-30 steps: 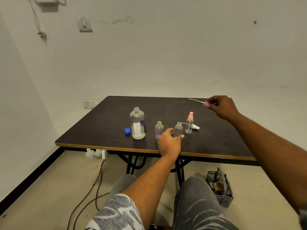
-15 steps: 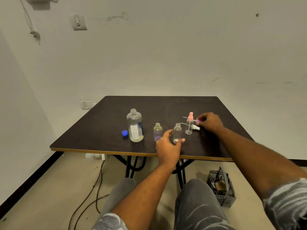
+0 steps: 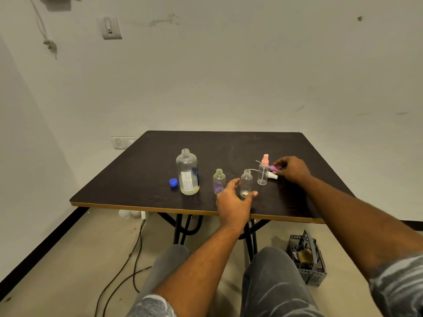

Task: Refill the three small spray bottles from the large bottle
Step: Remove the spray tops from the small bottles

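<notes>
On the dark table point(image 3: 142, 179) stands the large clear bottle point(image 3: 187, 172), uncapped, with a little yellowish liquid at the bottom. Its blue cap point(image 3: 173, 182) lies to its left. Two small uncapped bottles stand right of it: one with a purple tint point(image 3: 219, 181) and a clear one point(image 3: 246, 183). A third small bottle point(image 3: 263, 170) keeps its pink spray head. My left hand point(image 3: 233, 202) curls around the base of the clear middle bottle, fingers apart. My right hand point(image 3: 291, 168) pinches a purple spray head point(image 3: 272, 168) on the table beside a white spray head point(image 3: 273, 176).
A grey plastic basket point(image 3: 306, 259) sits on the floor under the table's right side. Cables trail across the floor at the left. The table's near edge runs just in front of my left hand. My knees are below the table.
My right hand has come down from the far right of the table with the purple spray head and now rests it beside the pink-topped bottle. The left hand has stayed by the middle bottle.
</notes>
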